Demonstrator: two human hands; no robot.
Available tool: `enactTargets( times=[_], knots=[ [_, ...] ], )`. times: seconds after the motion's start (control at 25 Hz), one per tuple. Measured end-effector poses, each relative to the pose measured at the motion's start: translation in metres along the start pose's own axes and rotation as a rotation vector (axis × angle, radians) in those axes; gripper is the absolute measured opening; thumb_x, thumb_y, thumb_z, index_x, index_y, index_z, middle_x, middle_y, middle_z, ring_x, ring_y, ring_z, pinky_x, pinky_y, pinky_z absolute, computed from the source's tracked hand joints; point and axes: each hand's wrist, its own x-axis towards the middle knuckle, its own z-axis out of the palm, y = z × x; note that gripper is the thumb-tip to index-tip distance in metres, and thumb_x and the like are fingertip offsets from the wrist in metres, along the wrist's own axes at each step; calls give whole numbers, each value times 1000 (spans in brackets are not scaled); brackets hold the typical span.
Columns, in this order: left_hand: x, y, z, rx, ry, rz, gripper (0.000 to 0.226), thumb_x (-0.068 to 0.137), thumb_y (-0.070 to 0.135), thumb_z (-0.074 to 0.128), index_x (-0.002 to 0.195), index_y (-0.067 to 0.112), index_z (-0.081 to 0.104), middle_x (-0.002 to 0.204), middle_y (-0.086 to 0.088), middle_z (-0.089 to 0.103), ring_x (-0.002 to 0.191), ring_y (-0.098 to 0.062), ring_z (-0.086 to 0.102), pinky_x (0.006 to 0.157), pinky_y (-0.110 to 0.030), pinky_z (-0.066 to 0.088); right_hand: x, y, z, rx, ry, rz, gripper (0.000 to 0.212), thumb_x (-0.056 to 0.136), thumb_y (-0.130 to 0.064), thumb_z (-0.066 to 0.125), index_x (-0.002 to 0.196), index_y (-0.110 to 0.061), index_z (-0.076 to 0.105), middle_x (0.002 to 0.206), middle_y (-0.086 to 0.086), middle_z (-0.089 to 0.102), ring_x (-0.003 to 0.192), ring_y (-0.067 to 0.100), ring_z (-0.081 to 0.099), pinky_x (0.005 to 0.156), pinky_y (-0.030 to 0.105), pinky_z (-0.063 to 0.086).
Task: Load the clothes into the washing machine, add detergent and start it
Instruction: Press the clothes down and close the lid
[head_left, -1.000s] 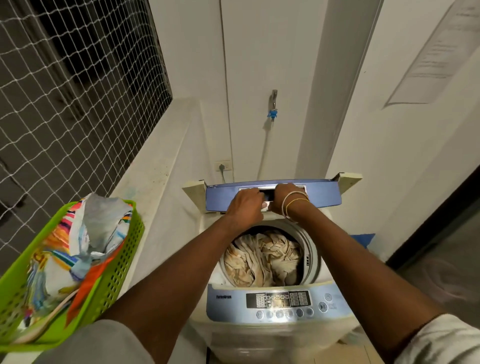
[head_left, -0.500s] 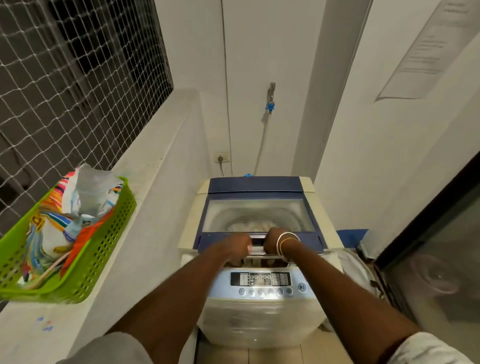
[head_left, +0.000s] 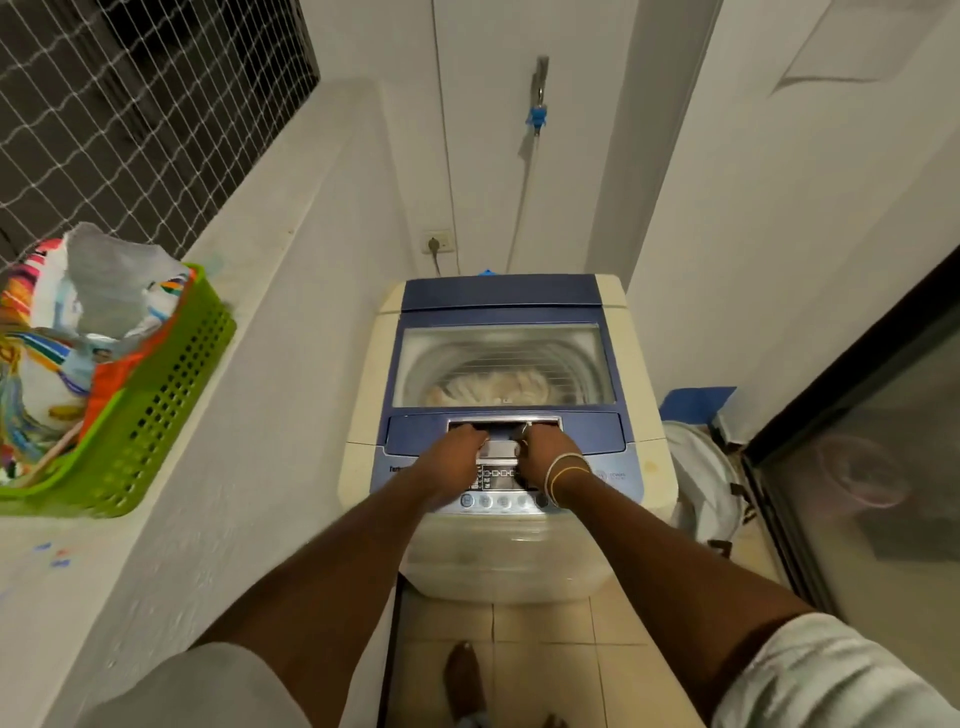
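Washing machine (head_left: 509, 558) sits centre frame, long axis running 6 to 12 o'clock, control panel (head_left: 500, 487) at the 6 o'clock end toward us. Lid (head_left: 498, 295) lies flat and closed, hinge end at 12. Clothes (head_left: 493, 387) show through its window, inside the drum. Both arms reach straight out, near parallel, palms down. Left hand (head_left: 454, 457) and right hand (head_left: 545, 448) sit side by side at the lid's front handle, fingers curled into the recess. We read both grips as clenched on the lid. Green basket (head_left: 156, 415) at 9 o'clock on the ledge (head_left: 249, 249).
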Motion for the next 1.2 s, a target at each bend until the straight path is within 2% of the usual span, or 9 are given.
enactTargets(
  times=[0.16, 0.32, 0.44, 0.56, 0.64, 0.8, 1.04, 1.2],
  knots=[
    [-16, 8, -9, -20, 84, -12, 34, 95, 10, 47, 128, 14, 55, 122, -4, 56, 109, -21, 55, 90, -33, 46, -20, -1, -7, 37, 153, -52, 30, 89, -23, 56, 118, -20, 64, 112, 8, 69, 103, 28, 63, 89, 38, 54],
    [-37, 23, -21, 101, 170, -14, 38, 91, 14, 54, 129, 14, 53, 122, -6, 60, 112, -26, 57, 96, -41, 47, -44, -4, -17, -76, 149, -107, 50, 95, -34, 52, 141, -14, 45, 144, 9, 48, 134, 28, 42, 111, 44, 37],
    [-57, 36, -25, 170, 243, -21, 50, 86, 11, 59, 135, 11, 49, 129, -8, 58, 117, -26, 54, 100, -39, 45, -67, -9, -18, -192, 168, -133, 63, 99, -41, 44, 153, -14, 25, 159, 7, 26, 148, 27, 20, 120, 50, 18],
    [-77, 46, -23, 177, 308, -11, 52, 93, 15, 54, 143, 9, 42, 142, -10, 50, 131, -27, 47, 110, -42, 38, -88, -13, -17, -201, 213, -149, 63, 102, -41, 39, 155, -14, 18, 163, 7, 17, 151, 25, 10, 122, 49, 10],
    [-93, 48, -19, 181, 318, -15, 56, 97, 20, 51, 149, 8, 33, 153, -10, 37, 142, -27, 35, 118, -46, 28, -100, -12, -18, -219, 219, -166, 64, 102, -43, 37, 155, -14, 17, 164, 7, 13, 152, 25, 7, 122, 48, 8],
    [-114, 48, -22, 245, 288, -9, 58, 103, 29, 37, 155, 10, 18, 163, -9, 15, 151, -26, 14, 122, -50, 15, -119, -13, -19, -255, 220, -143, 65, 102, -45, 35, 156, -14, 15, 164, 7, 10, 152, 26, 4, 122, 52, 9],
    [-132, 43, -34, 329, 291, 34, 59, 104, 33, 37, 155, 11, 19, 164, -9, 12, 152, -26, 10, 122, -50, 12, -132, -20, -25, -282, 275, -136, 67, 101, -48, 35, 155, -14, 15, 164, 8, 12, 152, 27, 5, 122, 51, 11],
    [-130, 47, -37, 333, 274, 48, 60, 104, 33, 36, 155, 11, 16, 164, -9, 10, 152, -26, 8, 123, -49, 12, -140, -18, -22, -268, 222, -106, 68, 102, -49, 34, 156, -13, 14, 164, 8, 11, 152, 26, 5, 122, 49, 10]
  ],
)
